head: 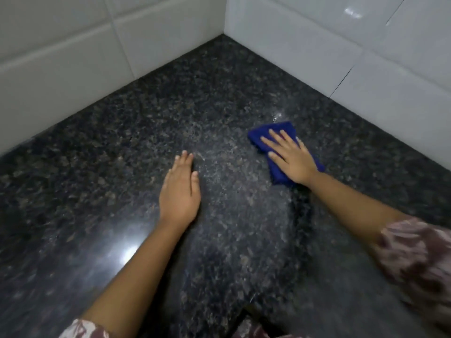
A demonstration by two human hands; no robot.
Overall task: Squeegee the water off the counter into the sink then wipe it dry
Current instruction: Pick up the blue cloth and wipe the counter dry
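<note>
Head view: the dark speckled granite counter fills the frame and runs into a corner of white glossy tiled walls at 12 o'clock. The folded blue cloth lies flat on the stone toward 3 o'clock of the frame's middle. The right hand lies on top of it, fingers straight and spread, pressing it down rather than gripping it. The left hand is at about 8 o'clock, fingers straight and together, holding nothing; whether its palm touches the stone or hovers just above cannot be told. A pinkish patterned sleeve shows at 4 o'clock. Neither a sink nor a squeegee is in view.

The step in hand looks like the drying wipe, so the squeegee part is probably done. A small bright wet glint sits just beyond the cloth at its 12 o'clock edge, and a pale smeared sheen spreads between the two hands. The next move likely calls for pushing the cloth toward 12 o'clock over that glint, then sweeping back toward 9 o'clock across the sheen, with the palm kept flat and the pressure even.
</note>
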